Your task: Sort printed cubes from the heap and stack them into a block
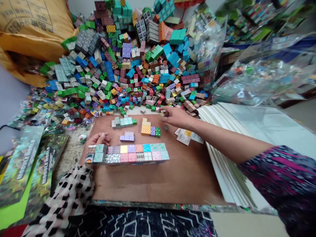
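Between the thumb and fingers of my right hand (176,117) is a small beige cube block (163,114), held above the back edge of the brown board (187,177). My left hand (100,139) rests behind the left end of a long row of patterned cube blocks (132,153). Its fingers are curled, and whatever is in them is hidden. Farther back on the board lie a pale green block group (125,121), a purple block group (127,136) and a yellow, purple and green group (146,128). One loose grey cube (165,127) sits below my right hand.
A tall heap of coloured blocks (138,72) rises behind the board. Stacked white sheets (222,148) line the right side, with small printed cards (184,136) beside them. Clear bags (266,79) fill the back right. Printed packs (22,158) lie left, below a yellow sack (34,36).
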